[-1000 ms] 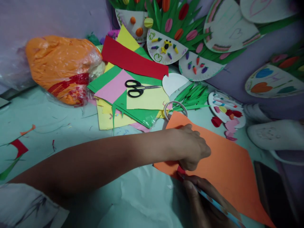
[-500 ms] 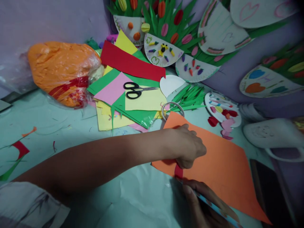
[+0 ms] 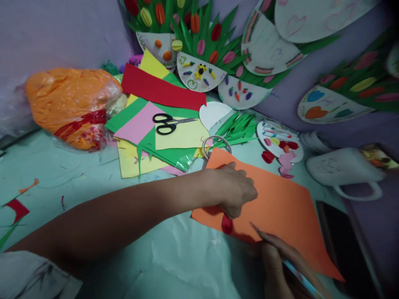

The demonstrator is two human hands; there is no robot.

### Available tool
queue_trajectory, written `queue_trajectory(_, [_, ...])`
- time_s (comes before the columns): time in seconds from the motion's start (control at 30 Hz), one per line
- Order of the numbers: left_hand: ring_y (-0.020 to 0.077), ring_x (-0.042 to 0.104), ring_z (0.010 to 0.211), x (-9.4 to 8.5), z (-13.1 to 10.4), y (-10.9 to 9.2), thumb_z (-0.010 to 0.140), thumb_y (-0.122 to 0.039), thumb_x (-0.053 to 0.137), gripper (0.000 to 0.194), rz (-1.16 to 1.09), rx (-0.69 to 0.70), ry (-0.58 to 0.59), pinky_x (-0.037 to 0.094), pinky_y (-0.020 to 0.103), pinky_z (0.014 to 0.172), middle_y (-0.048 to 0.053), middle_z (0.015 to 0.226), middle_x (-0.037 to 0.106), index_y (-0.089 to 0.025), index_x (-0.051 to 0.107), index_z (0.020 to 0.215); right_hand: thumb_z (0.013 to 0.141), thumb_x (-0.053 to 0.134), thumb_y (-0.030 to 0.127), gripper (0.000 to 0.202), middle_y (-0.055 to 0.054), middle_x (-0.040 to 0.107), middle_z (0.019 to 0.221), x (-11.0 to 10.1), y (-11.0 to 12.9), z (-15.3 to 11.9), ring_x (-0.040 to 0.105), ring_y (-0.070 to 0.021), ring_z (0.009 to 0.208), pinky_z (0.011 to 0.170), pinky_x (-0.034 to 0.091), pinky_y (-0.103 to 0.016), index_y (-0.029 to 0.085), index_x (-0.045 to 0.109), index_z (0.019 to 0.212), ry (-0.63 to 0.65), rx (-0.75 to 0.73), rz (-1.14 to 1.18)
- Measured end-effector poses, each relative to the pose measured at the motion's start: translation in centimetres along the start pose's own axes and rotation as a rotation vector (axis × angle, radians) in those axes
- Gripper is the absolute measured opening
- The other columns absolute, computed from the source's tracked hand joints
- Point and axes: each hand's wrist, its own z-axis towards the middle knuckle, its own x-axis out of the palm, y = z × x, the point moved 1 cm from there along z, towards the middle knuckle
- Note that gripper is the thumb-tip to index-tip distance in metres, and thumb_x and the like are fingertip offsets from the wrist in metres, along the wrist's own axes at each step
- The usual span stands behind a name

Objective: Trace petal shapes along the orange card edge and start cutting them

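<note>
An orange paper sheet point(image 3: 277, 195) lies at a slant before me. My left hand point(image 3: 237, 190), its fingers curled, presses a small red paper cutout point(image 3: 227, 224) onto the sheet's near left edge; part of the cutout is hidden beneath it. My right hand point(image 3: 279, 265) grips a light blue patterned pencil point(image 3: 301, 277). The pencil's tip is over the orange sheet, to the right of the cutout. Whether the tip touches the paper I cannot tell.
Black-handled scissors point(image 3: 166, 123) rest on stacked colored papers point(image 3: 137, 124). A tape roll point(image 3: 217, 143) touches the sheet's far corner. To the right are a white mug point(image 3: 339, 166), a dark flat object point(image 3: 343, 241) and a paper plate point(image 3: 268, 135) with cutouts. An orange plastic bag point(image 3: 75, 104) sits left.
The pencil tip has moved away from the red cutout's near edge, rightward over the orange sheet. My left hand still presses the cutout. The whole view has shifted slightly.
</note>
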Motion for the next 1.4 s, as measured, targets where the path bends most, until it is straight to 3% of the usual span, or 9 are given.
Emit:
queue_trajectory(0.13, [0.0262, 0.048, 0.1, 0.1, 0.2, 0.4, 0.074, -0.036, 0.072, 0.032, 0.025, 0.019, -0.001, 0.035, 0.042, 0.084, 0.008, 0.108, 0.059, -0.018, 0.059, 0.097, 0.09, 0.056, 0.028, 0.022, -0.007, 0.074, 0.102, -0.9, -1.3, 1.8, 0.072, -0.0235, 0.091, 0.077, 0.057, -0.031, 0.021, 0.065, 0.109, 0.065, -0.151, -0.103])
queue_trajectory(0.27, [0.0235, 0.05, 0.096, -0.1, 0.0, 0.9, 0.075, -0.039, 0.072, 0.03, 0.014, 0.037, -0.048, 0.034, 0.035, 0.079, 0.005, 0.097, 0.061, -0.019, 0.059, 0.093, 0.089, 0.051, 0.019, 0.028, -0.01, 0.069, 0.117, -1.0, -3.5, 3.3, 0.063, -0.0308, 0.113, 0.077, 0.059, -0.04, 0.023, 0.06, 0.115, 0.175, -0.366, -0.189])
queue_trajectory(0.47, [0.0202, 0.055, 0.094, -0.5, -3.6, -0.3, 0.091, -0.022, 0.05, 0.013, 0.013, 0.036, -0.311, 0.034, 0.036, 0.088, 0.005, 0.094, 0.064, -0.017, 0.062, 0.091, 0.088, 0.048, 0.01, 0.031, -0.009, 0.071, 0.115, -0.8, -5.1, 4.1, 0.066, -0.0259, 0.108, 0.1, 0.046, -0.054, 0.023, 0.058, 0.115, 0.134, -0.43, -0.129])
queue_trajectory(0.53, [0.0213, 0.056, 0.095, 0.8, -5.2, -1.6, 0.094, -0.022, 0.043, 0.02, 0.035, 0.064, -0.344, 0.036, 0.038, 0.087, 0.005, 0.096, 0.066, -0.018, 0.064, 0.096, 0.088, 0.048, 0.01, 0.031, -0.01, 0.071, 0.115, -0.6, -5.0, 4.2, 0.065, -0.0251, 0.111, 0.101, 0.045, -0.054, 0.022, 0.056, 0.116, 0.13, -0.449, -0.125])
queue_trajectory(0.63, [0.0256, 0.05, 0.117, 4.1, -7.0, -3.1, 0.095, -0.025, 0.042, 0.032, 0.151, 0.076, -0.378, 0.032, 0.043, 0.097, 0.007, 0.128, 0.06, -0.019, 0.054, 0.124, 0.089, 0.049, 0.011, 0.025, -0.009, 0.071, 0.114, -0.1, -4.8, 4.2, 0.065, -0.0254, 0.111, 0.097, 0.047, -0.055, 0.023, 0.055, 0.11, 0.162, -0.458, -0.133])
queue_trajectory(0.8, [0.0301, 0.036, 0.133, 8.1, -8.0, -3.2, 0.09, -0.019, 0.047, 0.052, 0.345, -0.012, -0.359, 0.014, 0.053, 0.109, 0.003, 0.146, 0.044, -0.017, 0.038, 0.141, 0.09, 0.05, 0.011, 0.021, -0.008, 0.068, 0.12, 0.0, -4.7, 4.0, 0.058, -0.0246, 0.12, 0.102, 0.042, -0.054, 0.024, 0.054, 0.106, 0.299, -0.403, -0.141])
queue_trajectory(1.1, [0.0274, 0.031, 0.136, 8.4, -10.1, -1.9, 0.093, -0.022, 0.04, 0.05, 0.302, -0.068, -0.408, 0.007, 0.052, 0.112, 0.002, 0.144, 0.048, -0.022, 0.036, 0.143, 0.089, 0.05, 0.009, 0.021, -0.007, 0.069, 0.115, -0.3, -4.3, 4.2, 0.055, -0.0257, 0.123, 0.102, 0.041, -0.055, 0.023, 0.053, 0.104, 0.375, -0.354, -0.092])
queue_trajectory(1.27, [0.0292, 0.033, 0.136, 8.9, -10.0, -1.9, 0.095, -0.029, 0.04, 0.051, 0.24, -0.061, -0.398, 0.009, 0.056, 0.112, 0.005, 0.143, 0.048, -0.022, 0.032, 0.145, 0.092, 0.049, 0.013, 0.018, -0.008, 0.067, 0.122, -0.4, -4.4, 4.0, 0.056, -0.0257, 0.122, 0.101, 0.043, -0.054, 0.024, 0.053, 0.106, 0.344, -0.375, -0.136])
queue_trajectory(1.4, [0.0293, 0.034, 0.135, 8.9, -9.8, -2.0, 0.093, -0.023, 0.041, 0.052, 0.22, -0.072, -0.391, 0.008, 0.057, 0.112, 0.004, 0.143, 0.049, -0.022, 0.033, 0.144, 0.092, 0.049, 0.014, 0.017, -0.008, 0.067, 0.121, -0.4, -4.3, 4.0, 0.057, -0.0251, 0.121, 0.1, 0.044, -0.053, 0.025, 0.053, 0.104, 0.344, -0.368, -0.148])
